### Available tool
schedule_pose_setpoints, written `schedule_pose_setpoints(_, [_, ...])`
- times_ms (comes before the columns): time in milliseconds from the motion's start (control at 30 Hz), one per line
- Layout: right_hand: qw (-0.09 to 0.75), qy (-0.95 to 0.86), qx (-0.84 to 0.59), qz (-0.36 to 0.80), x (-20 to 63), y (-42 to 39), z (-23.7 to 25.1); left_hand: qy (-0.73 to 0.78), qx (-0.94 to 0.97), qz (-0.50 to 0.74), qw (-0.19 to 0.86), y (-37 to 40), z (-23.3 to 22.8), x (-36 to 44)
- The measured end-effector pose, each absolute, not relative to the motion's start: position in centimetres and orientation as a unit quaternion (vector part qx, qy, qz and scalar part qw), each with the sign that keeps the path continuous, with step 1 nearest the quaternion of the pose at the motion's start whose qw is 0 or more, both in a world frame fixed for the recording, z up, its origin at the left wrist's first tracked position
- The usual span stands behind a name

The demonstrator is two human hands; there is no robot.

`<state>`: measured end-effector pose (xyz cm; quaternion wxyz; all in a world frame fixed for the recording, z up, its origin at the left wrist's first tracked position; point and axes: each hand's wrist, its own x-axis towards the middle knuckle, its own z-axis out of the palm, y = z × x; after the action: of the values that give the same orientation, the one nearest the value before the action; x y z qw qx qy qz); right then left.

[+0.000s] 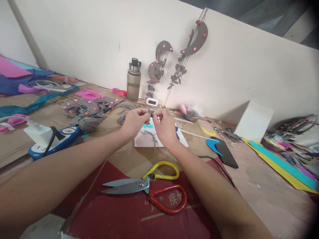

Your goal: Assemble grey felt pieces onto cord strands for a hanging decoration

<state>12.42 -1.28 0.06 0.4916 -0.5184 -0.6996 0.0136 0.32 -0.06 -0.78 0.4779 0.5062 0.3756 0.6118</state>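
Scissors [147, 187] idle | left hand [134, 121], right hand [165, 127] pinching grey yarn piece [151, 112] together

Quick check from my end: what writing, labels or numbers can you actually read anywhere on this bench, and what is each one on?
"疾": one faded white character on the red sheet, just under the scissors; the strokes beside it, with quote marks, are too worn to read.
Small white clock by the wall: display too small to read.
Blue and white device: markings blurred.
Bottle and phone: no readable text.
The hands pinch a grey felt piece: no writing.
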Motion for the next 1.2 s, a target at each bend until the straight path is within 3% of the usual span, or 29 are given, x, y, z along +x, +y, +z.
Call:
schedule_pose_setpoints(200, [0.509, -0.690, -0.513, 0.027, 12.5, -1.2, 0.0, 0.366, 0.520, 0.610, 0.473, -0.1, -0.7, 0.4])
schedule_pose_setpoints(367, [0.497, -0.687, -0.519, 0.106, 13.3, -0.6, 0.4, 0.336, 0.513, 0.581, 0.536, 0.1, -0.6, 0.2])
schedule_pose_setpoints(533, [0.472, -0.700, -0.529, 0.085, 14.1, -0.2, 0.5, 0.356, 0.520, 0.521, 0.576, 0.1, 0.2, -0.4])
schedule_pose_setpoints(700, [0.449, -0.746, -0.491, 0.025, 14.1, 0.1, -0.1, 0.409, 0.601, 0.461, 0.509, 0.3, 0.9, -1.3])
schedule_pose_setpoints(1000, [0.415, -0.788, -0.455, 0.000, 13.5, -0.7, -0.1, 0.495, 0.737, 0.374, 0.269, -0.3, 2.1, -2.2])
schedule_pose_setpoints(1200, [0.421, -0.763, -0.484, 0.080, 13.1, -1.1, 0.0, 0.497, 0.670, 0.456, 0.311, 1.3, 0.8, -2.7])
